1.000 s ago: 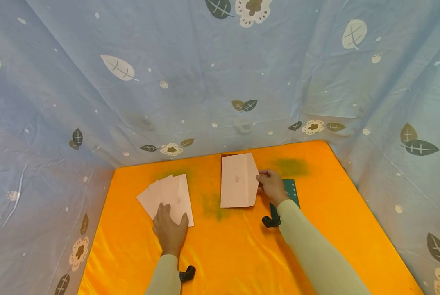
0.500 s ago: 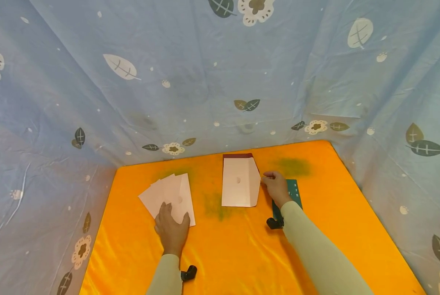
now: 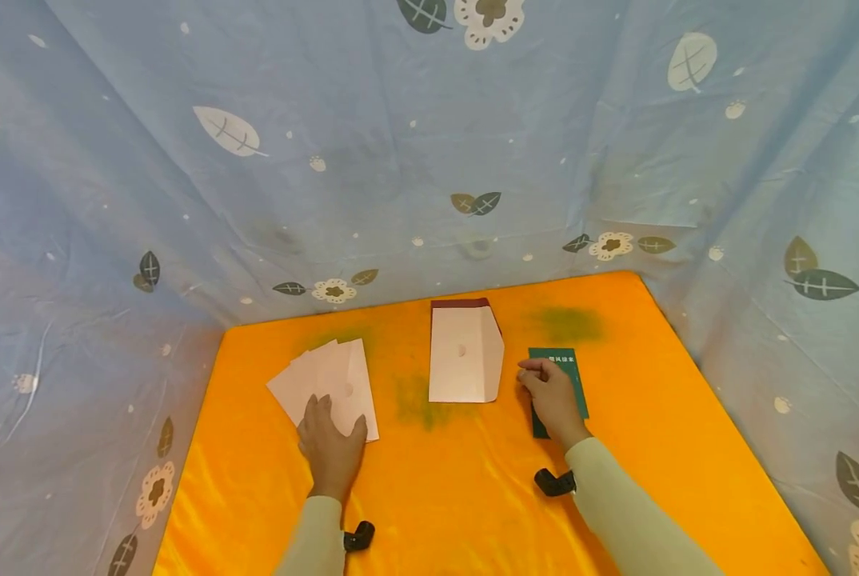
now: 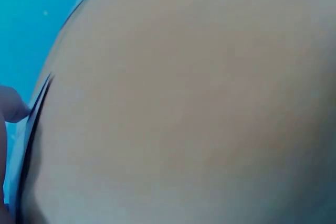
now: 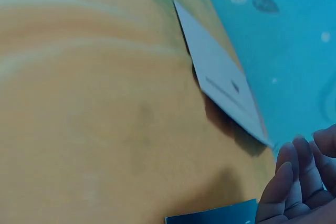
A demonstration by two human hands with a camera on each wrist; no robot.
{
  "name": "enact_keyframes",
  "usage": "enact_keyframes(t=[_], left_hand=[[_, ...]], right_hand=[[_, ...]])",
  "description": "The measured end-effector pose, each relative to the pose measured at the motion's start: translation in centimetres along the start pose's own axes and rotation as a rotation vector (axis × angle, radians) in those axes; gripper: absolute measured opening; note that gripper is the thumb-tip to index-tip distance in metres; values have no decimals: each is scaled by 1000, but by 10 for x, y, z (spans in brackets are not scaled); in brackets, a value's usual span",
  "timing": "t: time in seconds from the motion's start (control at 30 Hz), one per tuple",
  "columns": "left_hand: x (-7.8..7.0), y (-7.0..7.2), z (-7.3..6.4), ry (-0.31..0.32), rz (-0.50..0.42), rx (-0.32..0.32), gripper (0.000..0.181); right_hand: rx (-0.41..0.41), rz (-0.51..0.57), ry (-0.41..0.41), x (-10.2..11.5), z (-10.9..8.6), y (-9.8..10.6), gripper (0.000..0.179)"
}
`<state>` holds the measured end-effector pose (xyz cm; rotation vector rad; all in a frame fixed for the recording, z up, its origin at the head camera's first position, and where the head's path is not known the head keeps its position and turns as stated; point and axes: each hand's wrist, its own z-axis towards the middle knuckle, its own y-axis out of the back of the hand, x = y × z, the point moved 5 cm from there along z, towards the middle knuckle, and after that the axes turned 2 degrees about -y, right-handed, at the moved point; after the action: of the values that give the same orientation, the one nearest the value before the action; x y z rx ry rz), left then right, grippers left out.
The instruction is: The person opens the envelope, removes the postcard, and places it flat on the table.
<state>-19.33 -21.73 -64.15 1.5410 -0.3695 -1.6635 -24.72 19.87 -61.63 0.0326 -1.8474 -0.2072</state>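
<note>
My left hand (image 3: 334, 452) rests with spread fingers on a fan of several pale pink envelopes (image 3: 346, 364) at the left. In the left wrist view, a fingertip (image 4: 14, 106) touches the paper edges. A single pale envelope (image 3: 457, 356) lies mid-table, flap to the right, over a dark red card (image 3: 460, 303) whose top strip shows. To its right, my right hand (image 3: 553, 400), fingers loosely bent, is over dark green cards (image 3: 575, 382) with white lettering; it holds nothing visible. The right wrist view shows the fingers apart from the envelope (image 5: 215, 66), beside a green card (image 5: 212, 215).
An orange cloth (image 3: 458, 488) with greenish patches covers the table. Blue curtains (image 3: 372, 176) with leaf and flower prints stand behind and at both sides. A small black camera mount sits at each wrist.
My right hand has let go of the middle envelope and moved right and nearer, over the green cards. The envelope has settled slightly lower, baring the red card's top strip. My left hand stays put.
</note>
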Motion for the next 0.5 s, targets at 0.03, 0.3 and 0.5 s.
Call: enact_keyframes(t=[0.03, 0.3, 0.5], left_hand=[[-1, 1, 2, 0, 5, 10, 73], [-2, 4, 29, -11, 143, 48, 66], [-4, 2, 44, 10, 189, 80, 72]], right_hand=[[11, -6, 4, 1, -5, 0, 31], [52, -20, 13, 4, -41, -4, 29], [48, -9, 22, -8, -57, -11, 22]])
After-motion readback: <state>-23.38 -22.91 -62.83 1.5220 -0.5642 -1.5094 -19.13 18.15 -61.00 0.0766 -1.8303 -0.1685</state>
